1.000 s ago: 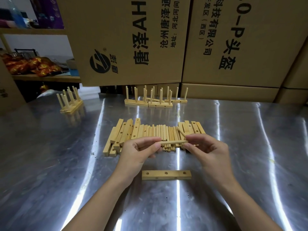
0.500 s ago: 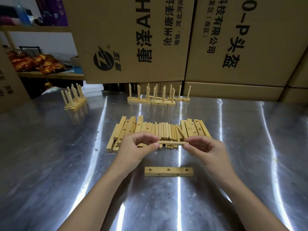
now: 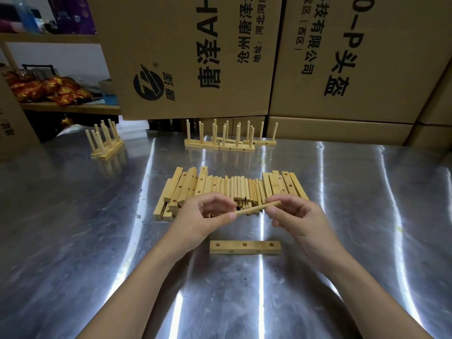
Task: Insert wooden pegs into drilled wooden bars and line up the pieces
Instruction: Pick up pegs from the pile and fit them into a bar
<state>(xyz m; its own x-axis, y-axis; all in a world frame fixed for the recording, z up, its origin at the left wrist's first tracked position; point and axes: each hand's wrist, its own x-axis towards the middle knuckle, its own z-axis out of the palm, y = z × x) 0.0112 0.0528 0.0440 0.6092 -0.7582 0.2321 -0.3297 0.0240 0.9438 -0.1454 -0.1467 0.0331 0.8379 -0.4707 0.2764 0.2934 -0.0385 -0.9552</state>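
The peg [image 3: 258, 208], held in mid-air at the centre of the frame, looks light, stiff and smooth. It is likely to roll between fingers, so a pinch near one end should steer it best. The left hand [image 3: 203, 216] pinches its left end between thumb and forefinger. The right hand [image 3: 297, 216] pinches the right end, fingers curled. The drilled bar [image 3: 244, 247] lies flat on the table [image 3: 97, 241] just below, holes up.

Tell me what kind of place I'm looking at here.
Probably a small workshop or stockroom: stacked brown cardboard cartons stand behind a shiny metal worktable bearing finished pale wooden bars with upright pegs.
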